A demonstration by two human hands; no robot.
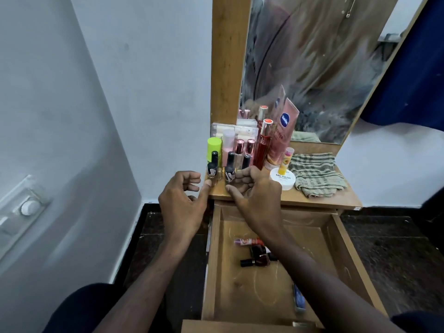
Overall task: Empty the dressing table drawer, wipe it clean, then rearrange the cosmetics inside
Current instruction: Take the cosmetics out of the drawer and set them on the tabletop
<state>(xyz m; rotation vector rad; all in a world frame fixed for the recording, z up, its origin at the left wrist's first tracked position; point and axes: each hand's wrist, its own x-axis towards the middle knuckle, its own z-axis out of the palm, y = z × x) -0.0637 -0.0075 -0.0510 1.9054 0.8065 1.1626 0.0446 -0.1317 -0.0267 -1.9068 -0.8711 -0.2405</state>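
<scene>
Two hands reach over the open drawer (336,239) toward the front edge of the dressing table top (319,200). The left hand (182,200) hovers at the top's left corner with fingers loosely curled and nothing in them, its thumb tip close to a small black-capped nail polish bottle (212,169). The right hand (255,191) is just beside it, fingers curled around the base of another nail polish bottle (229,174); whether it truly grips the bottle I cannot tell.

Beyond both hands stand more cosmetics: a lime-green capped container (214,146), rose-gold capped bottles (239,150), a tall red bottle (263,147) and a pink Vaseline tube (282,133) leaning on the mirror (324,68). Right of the right hand sit a white nail polish remover tub (283,180), a yellow lip balm (287,159) and a checked cloth (317,174).

Below the right wrist, inside the drawer, lie a red lip balm tube (248,242) and dark nail polish bottles (258,257); a blue tube (299,300) lies nearer the person.
</scene>
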